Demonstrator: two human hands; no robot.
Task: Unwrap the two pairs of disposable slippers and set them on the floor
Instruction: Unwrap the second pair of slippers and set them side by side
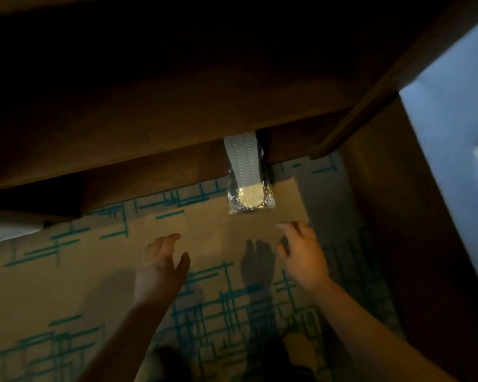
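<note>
Both hands, left hand [160, 267] and right hand [301, 253], are hovering spread and empty just short of the wrapped slippers [247, 176], which are sticking out from under the wooden furniture [149, 111].

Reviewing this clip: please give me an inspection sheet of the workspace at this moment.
Surface: beige carpet with teal line pattern, dimly lit.
Job's things: one wrapped slipper pack, plastic on, leaning out from under dark wooden furniture; second pair not seen.
Clutter: nothing seen.
Grippers: left hand and right hand both open, empty, short of the pack.
Cables: nothing seen.
Surroundings: pale blue surface at right.
</note>
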